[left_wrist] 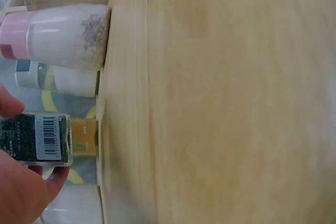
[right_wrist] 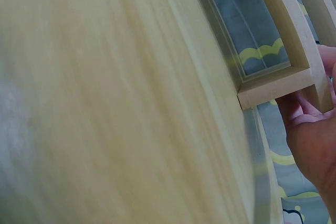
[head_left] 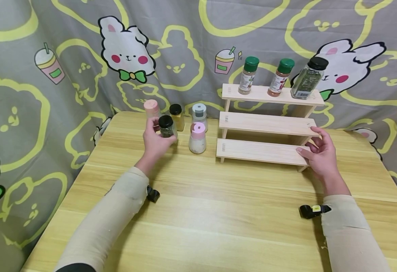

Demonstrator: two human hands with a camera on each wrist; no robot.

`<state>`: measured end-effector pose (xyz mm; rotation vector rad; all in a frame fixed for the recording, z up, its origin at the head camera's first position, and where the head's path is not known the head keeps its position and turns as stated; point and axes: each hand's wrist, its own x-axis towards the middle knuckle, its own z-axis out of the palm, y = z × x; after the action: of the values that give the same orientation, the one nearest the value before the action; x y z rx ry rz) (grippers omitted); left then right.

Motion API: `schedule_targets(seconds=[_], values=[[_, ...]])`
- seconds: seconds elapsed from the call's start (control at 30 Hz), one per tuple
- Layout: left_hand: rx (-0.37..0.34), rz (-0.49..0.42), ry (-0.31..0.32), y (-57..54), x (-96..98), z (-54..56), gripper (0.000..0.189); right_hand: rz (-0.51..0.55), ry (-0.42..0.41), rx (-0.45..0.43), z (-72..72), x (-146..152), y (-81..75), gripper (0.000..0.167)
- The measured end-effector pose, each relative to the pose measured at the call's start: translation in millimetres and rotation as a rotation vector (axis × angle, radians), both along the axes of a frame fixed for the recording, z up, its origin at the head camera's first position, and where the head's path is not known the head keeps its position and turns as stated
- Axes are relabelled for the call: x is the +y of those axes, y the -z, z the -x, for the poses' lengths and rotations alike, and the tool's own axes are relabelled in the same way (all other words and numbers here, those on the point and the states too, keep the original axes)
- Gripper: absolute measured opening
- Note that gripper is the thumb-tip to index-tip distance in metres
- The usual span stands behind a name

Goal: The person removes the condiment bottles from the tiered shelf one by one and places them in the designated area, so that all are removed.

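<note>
One black-capped clear glass jar (head_left: 166,130) with dark-green contents is pinched upright by the left hand (head_left: 156,139); rightward, a pale wooden three-tier shelf (head_left: 257,151) runs lengthwise toward it from the gripping right hand (head_left: 322,155).

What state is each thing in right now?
Left grip, holding dark herb jar
Dark herb jar, capped, lifted off table
Right grip, holding right end of wooden shelf
Wooden shelf, upright
Two green-topped spice bottles, capped, upright
Shelved herb jar, capped, upright
Yellow spice jar, capped, upright
Front pink-capped shaker, upright
Rear pink-capped jar, partly hidden
Blue-capped shaker, upright
</note>
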<state>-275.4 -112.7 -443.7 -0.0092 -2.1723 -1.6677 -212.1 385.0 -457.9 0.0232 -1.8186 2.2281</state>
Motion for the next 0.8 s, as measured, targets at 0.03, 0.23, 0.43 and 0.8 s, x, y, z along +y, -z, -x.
schedule_targets(seconds=[0.03, 0.23, 0.43, 0.8], values=[[-0.003, 0.004, 0.003, 0.6, 0.1, -0.5, 0.064, 0.002, 0.000, 0.001, -0.1, 0.1, -0.1, 0.082], [-0.026, 0.047, 0.012, 6.9, 0.8, -1.9, 0.065, -0.004, 0.000, -0.003, -0.3, 0.4, 0.1, 0.082], [-0.054, 0.084, 0.028, 12.7, 1.7, -1.3, 0.066, -0.002, -0.004, -0.003, -0.2, 0.3, -0.3, 0.082], [-0.092, 0.091, 0.052, 16.9, 1.2, -0.3, 0.068, -0.007, -0.001, 0.001, -0.4, 0.1, -0.8, 0.081]])
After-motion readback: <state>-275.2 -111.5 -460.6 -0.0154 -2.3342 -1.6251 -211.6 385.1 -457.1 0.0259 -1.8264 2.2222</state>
